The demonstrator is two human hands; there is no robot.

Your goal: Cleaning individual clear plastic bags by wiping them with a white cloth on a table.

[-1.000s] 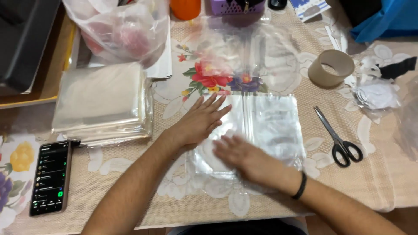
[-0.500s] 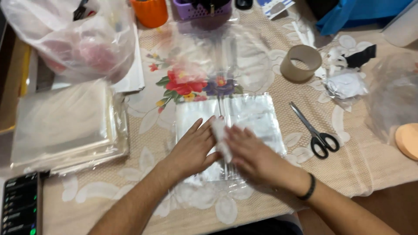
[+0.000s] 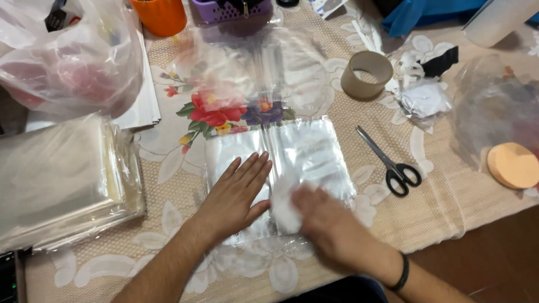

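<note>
I see the clear plastic bag (image 3: 306,148) lying flat at the centre of the frame on the floral tablecloth (image 3: 168,163), and I judge it could slide or crease, since the film is slick and the right hand (image 3: 317,216) is blurred in a sweep across its lower edge. My left hand (image 3: 238,193) lies open, fingers spread, palm pressing the bag's left half; the right hand looks loosely open on something white, though the blur hides its grip, with the scissors (image 3: 390,163) just right.

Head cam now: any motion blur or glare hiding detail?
Head view: right hand is motion-smeared, its fingers indistinct; left hand sharp, flat on the clear plastic bag. Soft glare on that bag and on the bag stack; scissors crisp.
</note>
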